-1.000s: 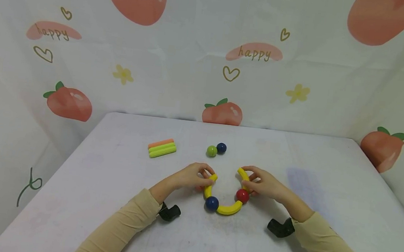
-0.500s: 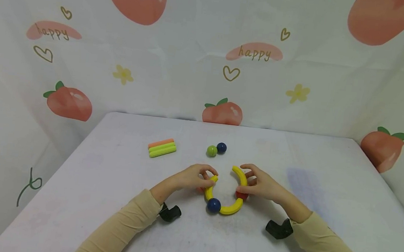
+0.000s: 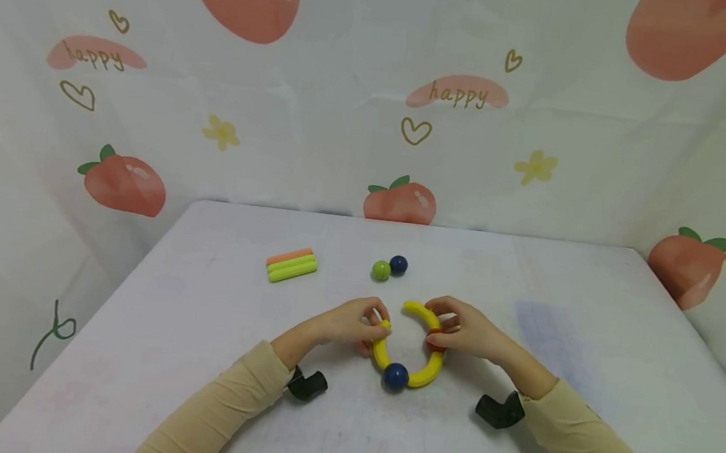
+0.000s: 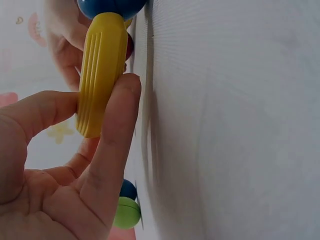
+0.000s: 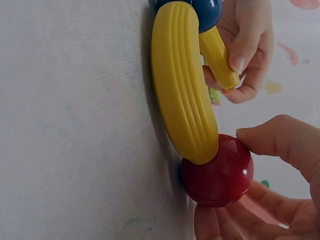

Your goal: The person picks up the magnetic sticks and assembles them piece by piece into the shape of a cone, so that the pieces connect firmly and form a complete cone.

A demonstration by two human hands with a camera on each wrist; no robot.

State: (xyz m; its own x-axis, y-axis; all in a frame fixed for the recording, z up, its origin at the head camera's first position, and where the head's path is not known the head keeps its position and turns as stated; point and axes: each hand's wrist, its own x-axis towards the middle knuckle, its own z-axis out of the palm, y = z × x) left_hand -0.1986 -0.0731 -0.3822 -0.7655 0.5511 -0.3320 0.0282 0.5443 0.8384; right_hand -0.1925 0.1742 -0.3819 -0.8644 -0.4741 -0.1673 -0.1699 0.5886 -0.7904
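"Upper yellow stick point(image 3: 422, 312) is swinging further left than a moment ago, its free end now pointing towards the left hand point(image 3: 352, 320)."

"Who's holding what?"

"Left is pinching the left yellow stick point(image 4: 102, 70); the right hand point(image 3: 471, 329) is pinching the red ball point(image 5: 224, 172), and the blue ball point(image 3: 395, 377) is sitting at the near bend, above the tabletop's point(image 3: 231, 301) front half."

"So how are they turning this well?"

"Probably by gripping lightly, steering both sides evenly and watching that no joint is working loose."
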